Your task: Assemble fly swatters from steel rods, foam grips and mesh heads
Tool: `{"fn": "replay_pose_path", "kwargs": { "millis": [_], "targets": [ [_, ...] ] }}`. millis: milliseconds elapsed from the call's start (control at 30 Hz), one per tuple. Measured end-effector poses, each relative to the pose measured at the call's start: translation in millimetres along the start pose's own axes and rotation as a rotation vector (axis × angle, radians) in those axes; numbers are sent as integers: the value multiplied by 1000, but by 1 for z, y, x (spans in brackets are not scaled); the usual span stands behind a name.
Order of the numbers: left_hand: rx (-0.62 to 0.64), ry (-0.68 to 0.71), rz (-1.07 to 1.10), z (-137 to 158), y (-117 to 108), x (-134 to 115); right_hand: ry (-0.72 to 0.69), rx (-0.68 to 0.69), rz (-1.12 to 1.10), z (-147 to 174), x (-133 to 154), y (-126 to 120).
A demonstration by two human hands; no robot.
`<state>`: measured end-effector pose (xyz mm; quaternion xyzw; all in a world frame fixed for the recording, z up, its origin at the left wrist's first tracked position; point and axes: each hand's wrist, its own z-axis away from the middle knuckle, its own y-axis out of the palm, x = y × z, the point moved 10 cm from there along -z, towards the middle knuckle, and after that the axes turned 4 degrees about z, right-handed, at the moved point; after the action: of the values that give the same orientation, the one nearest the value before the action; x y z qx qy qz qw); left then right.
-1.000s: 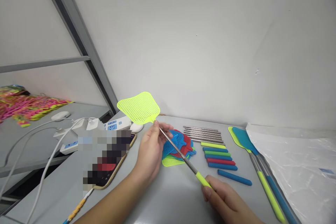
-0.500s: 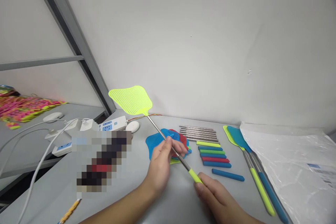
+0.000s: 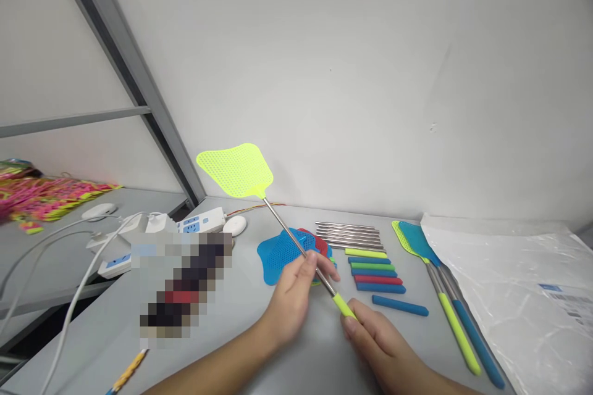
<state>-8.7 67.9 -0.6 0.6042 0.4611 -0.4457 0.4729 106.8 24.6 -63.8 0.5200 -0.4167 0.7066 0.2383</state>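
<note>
A yellow-green fly swatter [image 3: 241,171] is held up at a slant over the table, its perforated head to the upper left. My left hand [image 3: 299,290] is closed around the metal rod, partway down from the head. My right hand [image 3: 377,339] grips the yellow-green handle at the lower end, covering most of it. Behind my left hand lies a pile of blue and red swatter heads [image 3: 282,256], partly hidden. To its right are several metal rods [image 3: 347,234] and a column of coloured handles [image 3: 374,266]. One blue handle [image 3: 401,305] lies apart, nearer me.
Two whole swatters [image 3: 456,308], one yellow-green and one blue, lie at the right beside a clear plastic bag [image 3: 504,278]. Power strips [image 3: 201,221] with white cables and a white round device [image 3: 235,225] stand at left. A pixelated patch covers something there.
My left hand has slid down the rod toward the handle. The swatter head has shifted slightly up and right. My right hand keeps its grip on the handle.
</note>
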Motion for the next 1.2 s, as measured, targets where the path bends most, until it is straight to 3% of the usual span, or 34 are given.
{"fn": "replay_pose_path", "kwargs": {
  "millis": [100,267,367,500,567,700,833,900,1000,1200],
  "targets": [
    [27,-5,45,5,8,6,3,-16,-26,-1,-3,0],
    [-72,61,144,3,-2,2,90,30,-181,-2,-13,7],
    [-170,110,227,-6,-23,-9,103,60,-158,-1,-15,8],
    [-361,229,292,-18,-67,-33,93,105,-80,-1,-13,10],
    [-393,285,289,-22,-79,-45,66,94,-17,0,-9,8],
    [-318,285,238,-20,-67,-46,24,83,91,3,-5,6],
    [-72,116,91,-5,-15,-18,20,32,75,6,-7,2],
    [-15,77,87,3,0,-7,24,17,49,7,-7,1],
    [-80,106,125,5,-7,-8,54,31,13,7,-8,1],
    [-317,233,279,-11,-58,-30,61,67,19,3,-6,2]
  ]
}}
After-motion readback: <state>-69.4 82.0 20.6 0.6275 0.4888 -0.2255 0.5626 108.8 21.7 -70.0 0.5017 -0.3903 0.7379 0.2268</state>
